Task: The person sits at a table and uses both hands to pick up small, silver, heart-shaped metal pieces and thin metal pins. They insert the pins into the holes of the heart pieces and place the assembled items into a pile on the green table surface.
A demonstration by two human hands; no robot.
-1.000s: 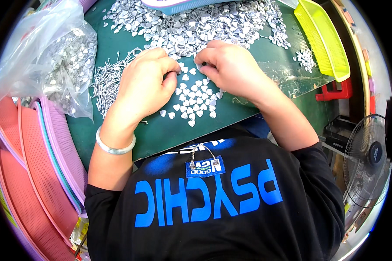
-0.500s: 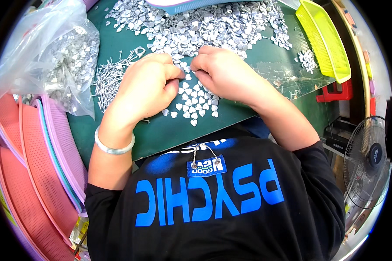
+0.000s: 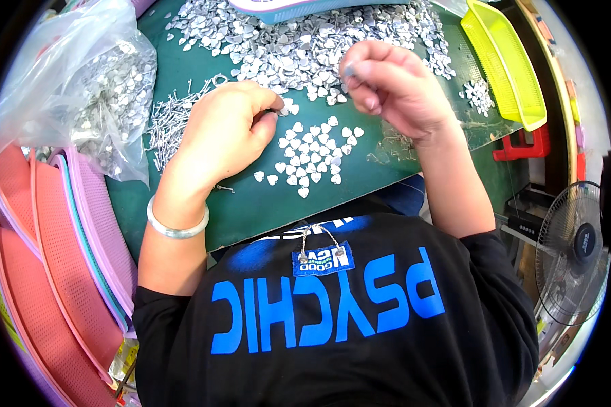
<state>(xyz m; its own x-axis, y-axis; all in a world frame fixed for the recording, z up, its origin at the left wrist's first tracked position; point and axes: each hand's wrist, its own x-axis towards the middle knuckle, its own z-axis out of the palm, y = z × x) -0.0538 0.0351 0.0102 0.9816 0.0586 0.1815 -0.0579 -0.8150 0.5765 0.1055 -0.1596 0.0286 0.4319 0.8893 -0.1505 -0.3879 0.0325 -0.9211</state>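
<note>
My right hand (image 3: 404,88) is raised over the near edge of a big heap of small silver heart-shaped pieces (image 3: 305,54). Its thumb and fingertips pinch one grey piece (image 3: 349,69), likely a heart too. My left hand (image 3: 227,125) rests on the table, fingers curled, the index fingertip against a few hearts (image 3: 290,107) at the heap's edge. What its fingers may hold is hidden. Between the hands and the table's front edge lies a loose group of hearts (image 3: 312,156), spread in a single layer.
Beside my left hand are thin metal pins (image 3: 166,125). A clear plastic bag (image 3: 108,88) of hearts stands at left, above stacked pink and purple baskets (image 3: 68,251). A yellow-green basket (image 3: 506,64), a few small hearts (image 3: 477,96) and a fan (image 3: 580,247) are at right.
My right hand has lifted up and to the right, away from my left hand, with a grey piece pinched in its fingers. My left hand has stayed nearly in place.
</note>
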